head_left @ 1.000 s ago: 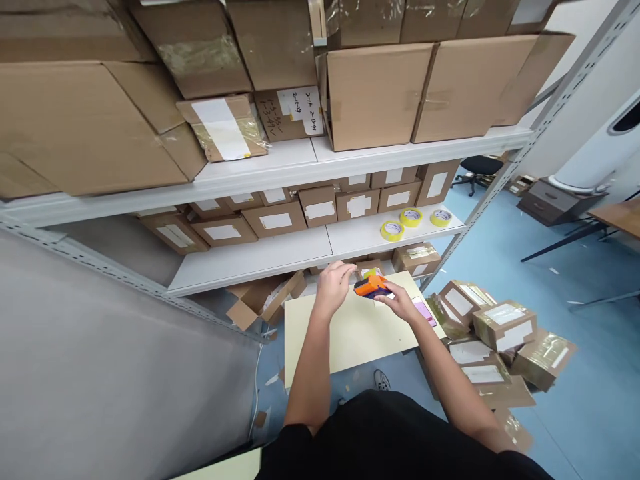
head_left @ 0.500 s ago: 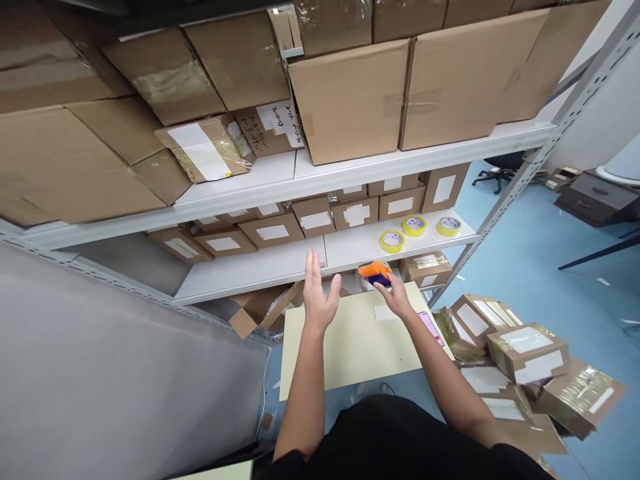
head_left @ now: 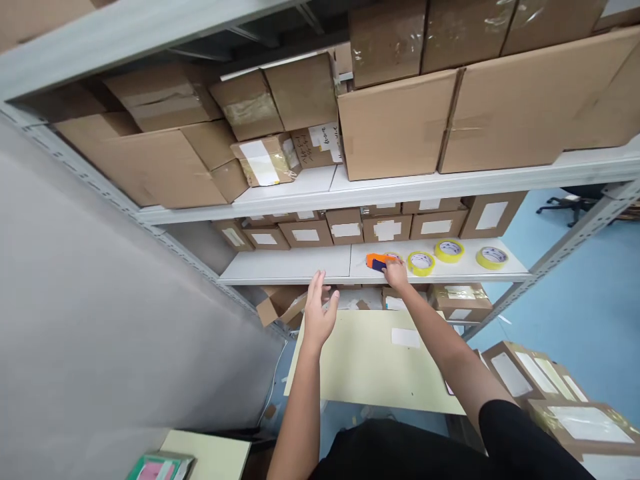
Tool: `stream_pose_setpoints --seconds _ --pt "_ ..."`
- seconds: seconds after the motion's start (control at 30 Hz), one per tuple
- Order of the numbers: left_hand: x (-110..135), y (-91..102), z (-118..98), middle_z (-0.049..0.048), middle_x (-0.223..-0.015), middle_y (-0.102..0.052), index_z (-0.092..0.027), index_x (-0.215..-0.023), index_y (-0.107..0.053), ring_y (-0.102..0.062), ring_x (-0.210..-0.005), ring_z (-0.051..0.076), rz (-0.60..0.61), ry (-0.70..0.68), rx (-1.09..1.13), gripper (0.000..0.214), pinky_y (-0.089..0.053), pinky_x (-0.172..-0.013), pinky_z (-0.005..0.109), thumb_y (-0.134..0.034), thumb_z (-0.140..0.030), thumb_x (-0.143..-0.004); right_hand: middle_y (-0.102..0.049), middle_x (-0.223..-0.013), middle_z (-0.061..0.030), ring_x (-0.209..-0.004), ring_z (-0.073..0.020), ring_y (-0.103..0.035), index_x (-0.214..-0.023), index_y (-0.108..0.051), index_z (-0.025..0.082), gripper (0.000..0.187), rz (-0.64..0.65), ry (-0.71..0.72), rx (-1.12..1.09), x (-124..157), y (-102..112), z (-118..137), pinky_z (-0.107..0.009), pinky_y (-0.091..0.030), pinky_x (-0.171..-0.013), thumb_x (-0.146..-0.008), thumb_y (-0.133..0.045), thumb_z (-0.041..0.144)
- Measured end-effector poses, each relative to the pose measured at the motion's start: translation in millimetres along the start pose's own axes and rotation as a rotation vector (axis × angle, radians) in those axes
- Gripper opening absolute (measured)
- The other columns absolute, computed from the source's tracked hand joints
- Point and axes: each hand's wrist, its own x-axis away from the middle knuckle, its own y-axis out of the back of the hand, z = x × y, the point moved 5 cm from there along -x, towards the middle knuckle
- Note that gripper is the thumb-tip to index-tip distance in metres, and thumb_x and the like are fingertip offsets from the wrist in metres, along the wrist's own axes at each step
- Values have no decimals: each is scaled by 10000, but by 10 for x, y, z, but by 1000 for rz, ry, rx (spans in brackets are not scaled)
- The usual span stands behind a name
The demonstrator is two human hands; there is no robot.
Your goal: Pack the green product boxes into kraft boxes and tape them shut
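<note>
Tape dispenser: an orange tape dispenser with a dark blue part lies at the front of the white middle shelf, just left of the tape rolls.
Right hand: the right hand reaches across to the shelf, its fingers wrapped around the dispenser's right end.
Left hand: the left hand hangs in the air below the shelf edge, fingers spread and loose, holding nothing.
Tape rolls: three yellow tape rolls lie flat in a row, the nearest just beside the right hand.
Small boxes: labelled cardboard boxes line the back of the shelf.
Table: a cream table stands under both forearms.
Upper shelf: large brown cartons fill it.
</note>
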Motion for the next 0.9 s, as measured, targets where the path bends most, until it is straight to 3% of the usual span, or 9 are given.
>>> stream_pose_setpoints --seconds 0.23,0.47,0.57,0.67,0.9 --pt "109 140 3 123 -1671 -383 -321 -1584 -450 -631 -1288 260 -27 -16 -115 558 -600 -973 390 -540 -427 -1043 -612 -1408 -227 -1320 -411 -468 -1456 -552 91 563 -202 65 -66 160 -86 10 -567 -345 -1108 -927 -571 282" --pt "235 242 -71 125 -1674 -385 -282 -1616 -382 -439 -1508 289 -119 -98 -353 592 -440 -1202 471 -525 -349 -1045 -506 -1548 -172 -1447 -411 -392 -1536 -502 199 642 -337 253 -249 543 -52 268 -619 -383 -1147 -929 -558 402" --pt "334 334 -20 129 -1656 -414 -266 -1595 -414 -437 -1507 292 -149 -88 -439 562 -413 -1222 476 -519 -328 -1046 -475 -1590 -151 -1475 -383 -386 -1558 -480 223 647 -329 379 -336 641 -109 505 -611 -378 -1188 -943 -563 407" --pt "521 521 148 134 -1632 -447 -256 -1583 -429 -455 -1492 291 -186 8 -488 548 -413 -1221 485 -516 -332 -1047 -478 -1593 -148 -1472 -362 -413 -1553 -486 236 623 -294 478 -418 707 -200 814 -613 -389 -1196 -960 -565 411" --pt "1276 1236 568 137 -1628 -449 -246 -1565 -451 -432 -1508 287 -316 261 -545 535 -395 -1233 504 -516 -340 -1042 -527 -1559 -149 -1443 -335 -482 -1531 -515 234 583 -171 659 -548 1051 -408 1845 -602 -385 -1217 -978 -573 410"
